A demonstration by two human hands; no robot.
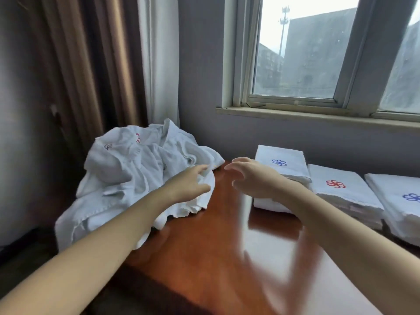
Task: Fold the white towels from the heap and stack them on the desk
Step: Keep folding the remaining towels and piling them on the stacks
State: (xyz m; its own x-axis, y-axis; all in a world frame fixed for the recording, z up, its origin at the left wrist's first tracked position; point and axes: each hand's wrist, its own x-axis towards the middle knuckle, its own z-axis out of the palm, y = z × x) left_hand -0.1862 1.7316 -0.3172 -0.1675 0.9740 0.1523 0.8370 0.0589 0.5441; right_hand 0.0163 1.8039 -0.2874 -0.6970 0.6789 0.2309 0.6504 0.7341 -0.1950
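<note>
**Towel heap on a glossy desk by the window**

The desk (216,258) is smooth, reddish-brown wood with a mirror shine. One crumpled heap (136,178) of soft white cloth sits at its left end. Behind the heap hang a brown curtain (79,64) and a white sheer (159,53). Up and right of it is a window (295,53) in a grey wall (204,87). Right of the heap stand three stacks (281,164), squarely folded, with blue, red and blue flower emblems. At the heap's right edge, the left hand (188,185) pinches a towel (205,198) fold between fingers and thumb. Just right of the heap, the right hand (252,178) hovers, fingers spread and loosely curved, holding nothing.
</note>
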